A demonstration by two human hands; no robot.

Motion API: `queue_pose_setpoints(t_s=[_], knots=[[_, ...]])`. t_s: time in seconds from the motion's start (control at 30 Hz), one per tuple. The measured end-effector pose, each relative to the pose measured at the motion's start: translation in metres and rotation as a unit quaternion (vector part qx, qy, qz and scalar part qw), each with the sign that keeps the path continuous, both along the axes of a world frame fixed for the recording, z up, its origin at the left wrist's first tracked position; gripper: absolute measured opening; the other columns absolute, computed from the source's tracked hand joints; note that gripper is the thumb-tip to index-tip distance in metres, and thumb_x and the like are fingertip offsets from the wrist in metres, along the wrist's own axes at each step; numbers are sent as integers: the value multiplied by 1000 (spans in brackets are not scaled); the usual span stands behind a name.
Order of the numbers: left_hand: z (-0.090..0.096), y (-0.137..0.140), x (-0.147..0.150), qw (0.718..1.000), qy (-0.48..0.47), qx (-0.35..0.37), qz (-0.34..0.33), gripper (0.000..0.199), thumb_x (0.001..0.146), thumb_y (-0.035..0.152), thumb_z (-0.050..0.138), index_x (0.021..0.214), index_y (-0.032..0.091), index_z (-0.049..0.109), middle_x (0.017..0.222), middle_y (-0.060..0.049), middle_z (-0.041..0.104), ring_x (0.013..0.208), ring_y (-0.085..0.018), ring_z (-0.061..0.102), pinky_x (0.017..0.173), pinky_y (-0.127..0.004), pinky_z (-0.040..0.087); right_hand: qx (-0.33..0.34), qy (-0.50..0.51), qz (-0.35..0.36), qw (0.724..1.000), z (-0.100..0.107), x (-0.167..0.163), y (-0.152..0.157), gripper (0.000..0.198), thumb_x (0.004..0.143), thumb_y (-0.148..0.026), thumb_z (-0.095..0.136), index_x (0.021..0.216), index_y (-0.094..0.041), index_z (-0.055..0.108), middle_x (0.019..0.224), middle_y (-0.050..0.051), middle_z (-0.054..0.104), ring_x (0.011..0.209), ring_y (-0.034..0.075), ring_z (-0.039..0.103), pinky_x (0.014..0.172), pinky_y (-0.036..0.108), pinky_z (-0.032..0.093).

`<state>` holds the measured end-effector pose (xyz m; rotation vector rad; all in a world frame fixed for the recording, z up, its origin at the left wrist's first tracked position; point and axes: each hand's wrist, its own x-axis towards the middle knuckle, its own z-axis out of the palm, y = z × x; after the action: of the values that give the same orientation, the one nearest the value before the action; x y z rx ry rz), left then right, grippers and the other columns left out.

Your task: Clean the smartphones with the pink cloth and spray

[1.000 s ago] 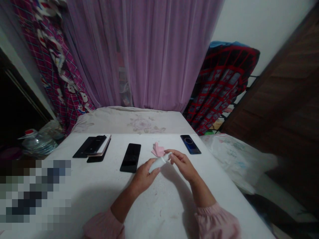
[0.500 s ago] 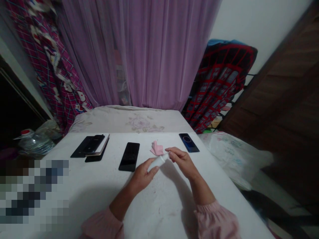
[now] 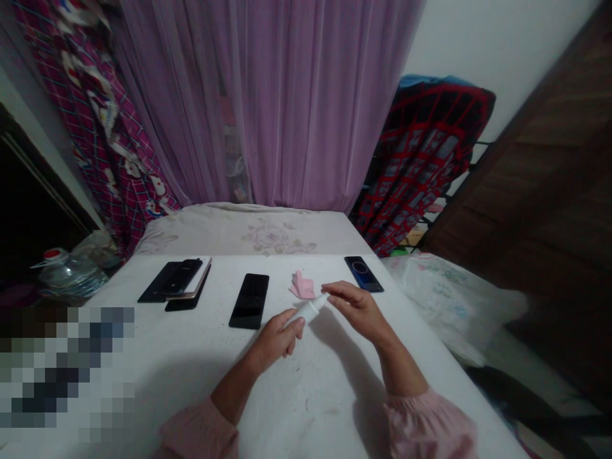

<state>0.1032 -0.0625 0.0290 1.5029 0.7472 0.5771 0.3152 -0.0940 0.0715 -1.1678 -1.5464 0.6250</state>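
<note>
My left hand (image 3: 278, 335) is wrapped round the body of a small white bottle (image 3: 308, 311), which tilts up to the right toward a narrow tip. At that tip are the fingertips of my right hand (image 3: 356, 306), with the thumb below and the fingers above; whether a separate cap is there is too small to tell. Just behind the bottle lies a crumpled pink cloth (image 3: 303, 285). A black smartphone (image 3: 249, 301) rests face up to the left of my left hand. Beyond my right hand is a dark blue phone (image 3: 364, 274).
Several dark, flat devices, one a phone (image 3: 185, 277), lie overlapped at the table's left. The white table (image 3: 306, 395) meets a flower-patterned cloth (image 3: 268, 233) at the back. A water bottle (image 3: 67, 274) stands off the left edge; a plastic bag (image 3: 440, 293) is off the right.
My right hand has shifted slightly right and its fingers have straightened a little at the bottle's tip. The bottle stays in my left hand, its narrow tip showing more.
</note>
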Motion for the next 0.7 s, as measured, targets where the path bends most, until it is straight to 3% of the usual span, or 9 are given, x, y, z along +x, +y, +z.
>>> queue_pose_setpoints(t_s=[0.13,0.27,0.4,0.53,0.7], knots=[[3,-2,1,1000,-14,-11,4,44,83,63,50,78,19,47,57,8,43,39,-5,36,37,-18,28,-10,19,7,1000,-2,0,0,24,81,-40,68,99,-25,74,95,7,71,89,19,64,80,33,51],[2,-3,2,997,-62,-46,-22,48,79,64,55,92,18,51,72,6,47,45,-4,42,38,-17,31,-87,122,80,985,-4,1,1,41,76,-41,74,115,-27,68,103,5,69,83,16,62,75,30,51],[2,-4,1,993,-85,-68,-49,52,79,64,57,101,17,52,74,5,48,46,-4,44,38,-16,31,-124,132,134,974,-3,-3,-2,36,75,-41,75,107,-24,71,90,1,66,74,13,57,71,27,48],[3,-3,1,994,-80,-51,-53,54,81,64,55,106,15,55,74,4,48,46,-5,44,39,-17,32,-90,142,99,981,-10,-13,-5,27,75,-43,74,93,-23,74,84,1,61,77,15,57,73,27,47],[-1,-4,1,1000,-15,23,0,59,83,60,54,122,15,54,65,6,45,47,-7,42,41,-18,34,-86,154,55,983,-23,-20,-7,26,75,-42,74,91,-23,74,84,1,60,79,16,57,74,28,46]])
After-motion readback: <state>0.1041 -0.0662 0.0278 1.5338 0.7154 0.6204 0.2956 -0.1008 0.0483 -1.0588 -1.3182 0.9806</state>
